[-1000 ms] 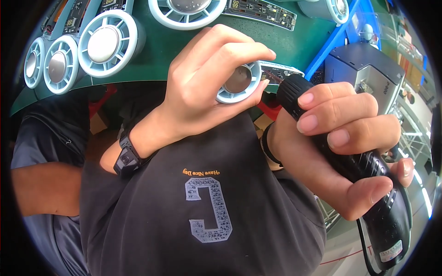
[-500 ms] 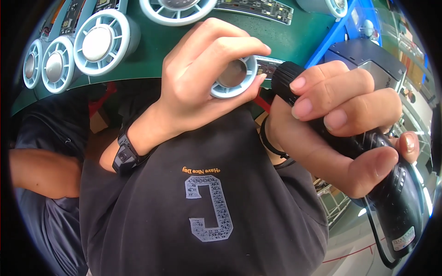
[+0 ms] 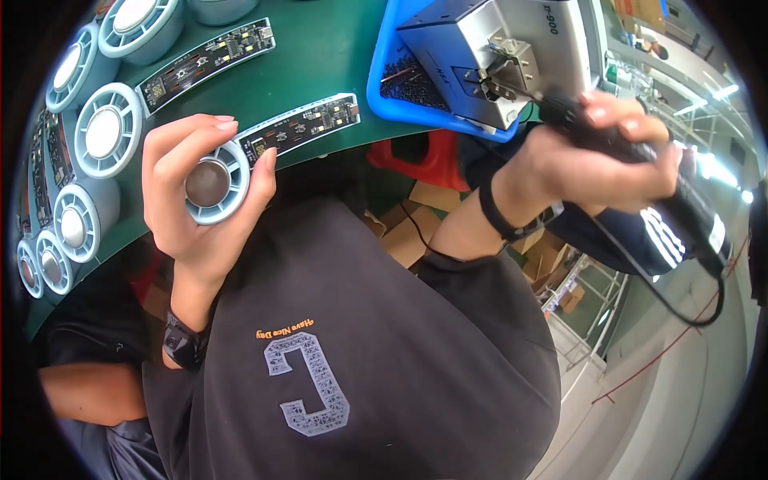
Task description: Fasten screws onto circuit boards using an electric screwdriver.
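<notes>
My left hand (image 3: 164,200) is closed around the round head of a light-blue handheld fan (image 3: 238,180). The fan has a spoked rim and a silver centre. Its open handle, showing a black circuit board (image 3: 308,122), points right over the green table edge. In my right hand (image 3: 592,164), fingers wrapped round it, is a black electric screwdriver (image 3: 700,224) with a cord. Its tip is at the metal mouth of a grey screw feeder (image 3: 552,48); motion blur hides whether they touch.
A blue tray (image 3: 472,128) holds the feeder and many small dark screws (image 3: 412,84). Several similar fans (image 3: 104,132) lie on the green table (image 3: 328,56) at left. Below are a red stool (image 3: 432,160) and cardboard boxes (image 3: 408,240). Another person's forearm (image 3: 92,392) shows at lower left.
The screwdriver has moved away from the fan, up to the screw feeder. My left hand and the fan now appear farther left, and the view has shifted, showing more of the tray.
</notes>
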The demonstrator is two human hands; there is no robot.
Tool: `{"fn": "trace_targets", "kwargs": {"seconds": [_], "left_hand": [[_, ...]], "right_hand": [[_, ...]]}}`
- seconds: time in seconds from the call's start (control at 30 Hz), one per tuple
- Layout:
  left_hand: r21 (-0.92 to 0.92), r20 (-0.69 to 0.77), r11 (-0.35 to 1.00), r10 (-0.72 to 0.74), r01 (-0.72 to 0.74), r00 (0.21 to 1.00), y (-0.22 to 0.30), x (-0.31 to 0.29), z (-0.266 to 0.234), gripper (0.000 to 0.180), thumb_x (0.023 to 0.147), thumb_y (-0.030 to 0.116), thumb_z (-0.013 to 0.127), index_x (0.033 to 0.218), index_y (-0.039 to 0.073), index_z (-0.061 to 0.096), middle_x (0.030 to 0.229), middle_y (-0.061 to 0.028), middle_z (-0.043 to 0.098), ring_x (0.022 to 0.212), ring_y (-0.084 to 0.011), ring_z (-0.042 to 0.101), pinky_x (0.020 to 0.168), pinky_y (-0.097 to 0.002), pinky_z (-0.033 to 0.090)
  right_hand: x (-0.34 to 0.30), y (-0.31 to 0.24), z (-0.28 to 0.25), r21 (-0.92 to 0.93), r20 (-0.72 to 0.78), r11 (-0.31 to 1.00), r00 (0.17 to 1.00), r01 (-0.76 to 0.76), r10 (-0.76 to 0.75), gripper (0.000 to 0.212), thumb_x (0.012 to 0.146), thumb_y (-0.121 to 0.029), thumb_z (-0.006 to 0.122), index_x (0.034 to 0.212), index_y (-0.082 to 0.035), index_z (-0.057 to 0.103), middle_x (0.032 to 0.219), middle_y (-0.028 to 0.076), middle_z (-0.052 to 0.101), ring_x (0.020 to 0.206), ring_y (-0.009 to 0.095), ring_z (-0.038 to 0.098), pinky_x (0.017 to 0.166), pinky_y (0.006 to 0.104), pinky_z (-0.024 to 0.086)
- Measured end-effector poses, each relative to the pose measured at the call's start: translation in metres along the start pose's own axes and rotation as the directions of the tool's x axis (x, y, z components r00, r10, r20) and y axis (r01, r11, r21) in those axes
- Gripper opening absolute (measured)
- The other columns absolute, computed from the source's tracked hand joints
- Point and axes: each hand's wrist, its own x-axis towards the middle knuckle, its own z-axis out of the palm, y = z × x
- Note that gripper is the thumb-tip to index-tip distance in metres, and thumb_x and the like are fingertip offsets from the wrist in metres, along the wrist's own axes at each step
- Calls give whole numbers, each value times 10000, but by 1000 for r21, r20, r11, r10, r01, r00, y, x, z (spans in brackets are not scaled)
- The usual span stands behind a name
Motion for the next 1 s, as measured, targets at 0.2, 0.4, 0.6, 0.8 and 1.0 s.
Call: {"fn": "trace_targets", "kwargs": {"seconds": [0.2,0.4,0.6,0.8,1.0], "left_hand": [[19,-3,1000,10,-10,1000,1,0,-1,548,714,-59,924,1193,-3,664,1082,-157,690,950,-279,707,809,-357,584],[11,-5,1000,10,-10,1000,-3,-2,-8,532,708,-45,933,1173,9,680,1069,-149,694,938,-267,710,794,-352,589],[-55,-24,998,42,-44,999,-11,-6,-13,513,707,-42,932,1156,23,692,1059,-141,701,927,-256,718,773,-346,596],[-29,-5,999,37,-37,999,-6,-6,-12,513,710,-46,930,1158,22,689,1062,-141,703,935,-260,723,777,-349,598],[-10,-16,999,33,-33,999,-6,-7,-10,524,711,-37,937,1166,20,682,1062,-136,704,944,-263,725,777,-354,600]], "right_hand": [[5,5,7,74,233,977,956,-200,178,363,1028,-281,458,1295,-36,427,601,91,490,373,216,482,403,355,506],[-42,-40,38,136,240,954,943,-266,229,211,976,-296,525,958,-86,509,655,35,488,440,186,462,449,350,456],[-36,-46,30,-7,167,999,985,50,-48,207,965,-280,538,1057,-106,475,655,17,495,446,171,466,465,326,462],[-8,-2,10,25,94,1000,996,2,-4,310,971,-231,507,1197,-26,452,623,76,477,365,199,423,364,341,453],[-6,1,14,4,251,996,965,-84,81,259,984,-221,479,1137,-13,490,610,72,476,388,211,458,376,347,464]]}}
